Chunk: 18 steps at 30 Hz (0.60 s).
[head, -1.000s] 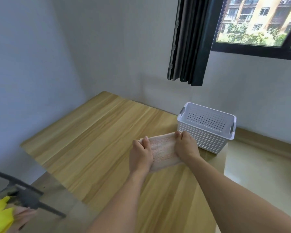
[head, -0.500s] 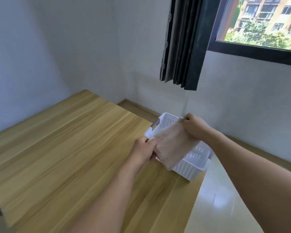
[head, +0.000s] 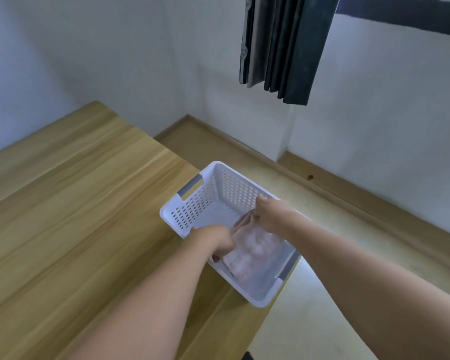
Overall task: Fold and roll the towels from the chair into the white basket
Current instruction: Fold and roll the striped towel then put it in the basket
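Observation:
A white perforated basket (head: 192, 209) with grey handles sits at the right edge of the wooden table (head: 76, 229). Inside it lies a rolled pale pink towel (head: 252, 252), blurred by motion. My left hand (head: 213, 241) reaches over the near rim and grips the towel's near end. My right hand (head: 272, 214) is down inside the basket and holds the towel's far end. Both sets of fingers are curled on the cloth. The chair is out of view.
The table's right edge runs just under the basket, with pale floor (head: 309, 320) beyond. A dark curtain (head: 283, 45) hangs above, against the white wall. A wooden skirting board (head: 348, 201) lines the wall.
Both hands carried the rolled towel from the tabletop up over the basket and lowered it inside. The view has swung right and down, so the chair and window left the frame.

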Each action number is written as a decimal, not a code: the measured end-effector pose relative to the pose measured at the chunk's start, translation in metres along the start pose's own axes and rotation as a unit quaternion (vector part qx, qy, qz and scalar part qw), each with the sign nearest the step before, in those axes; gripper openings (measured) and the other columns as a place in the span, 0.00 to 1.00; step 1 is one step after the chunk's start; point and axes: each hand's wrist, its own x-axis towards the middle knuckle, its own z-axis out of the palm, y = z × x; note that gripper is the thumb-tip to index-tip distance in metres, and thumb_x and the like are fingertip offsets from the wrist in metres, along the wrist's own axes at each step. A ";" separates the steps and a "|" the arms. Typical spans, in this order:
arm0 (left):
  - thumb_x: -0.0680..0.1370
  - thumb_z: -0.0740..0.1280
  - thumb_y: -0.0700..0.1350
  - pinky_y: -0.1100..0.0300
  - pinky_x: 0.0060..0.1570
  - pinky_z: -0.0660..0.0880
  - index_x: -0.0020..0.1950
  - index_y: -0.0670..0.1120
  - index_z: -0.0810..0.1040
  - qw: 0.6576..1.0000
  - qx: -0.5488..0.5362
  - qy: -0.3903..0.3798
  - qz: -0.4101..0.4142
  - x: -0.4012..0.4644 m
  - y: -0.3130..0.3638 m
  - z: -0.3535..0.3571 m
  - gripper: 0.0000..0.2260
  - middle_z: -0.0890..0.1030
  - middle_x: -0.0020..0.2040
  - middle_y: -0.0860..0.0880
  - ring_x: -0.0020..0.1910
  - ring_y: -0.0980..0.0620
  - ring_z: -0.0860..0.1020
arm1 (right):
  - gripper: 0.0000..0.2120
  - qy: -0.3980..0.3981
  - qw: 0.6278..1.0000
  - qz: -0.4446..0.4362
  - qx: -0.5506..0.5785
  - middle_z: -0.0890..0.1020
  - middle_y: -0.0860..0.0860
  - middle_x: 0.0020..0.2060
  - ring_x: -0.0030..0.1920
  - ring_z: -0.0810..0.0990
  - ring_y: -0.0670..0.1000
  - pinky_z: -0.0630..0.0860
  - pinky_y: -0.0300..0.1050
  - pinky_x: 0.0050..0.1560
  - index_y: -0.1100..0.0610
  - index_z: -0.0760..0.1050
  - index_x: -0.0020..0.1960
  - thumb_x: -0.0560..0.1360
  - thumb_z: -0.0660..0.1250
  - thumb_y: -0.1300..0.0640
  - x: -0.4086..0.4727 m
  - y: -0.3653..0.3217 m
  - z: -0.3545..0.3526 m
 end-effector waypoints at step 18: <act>0.78 0.57 0.42 0.47 0.63 0.66 0.63 0.46 0.73 0.962 0.187 -0.182 -0.082 0.101 0.019 0.045 0.15 0.74 0.64 0.44 0.64 0.43 0.72 | 0.24 -0.191 0.969 0.103 -0.119 0.61 0.63 0.73 0.72 0.62 0.64 0.64 0.57 0.69 0.65 0.58 0.74 0.80 0.57 0.66 0.082 0.002 0.082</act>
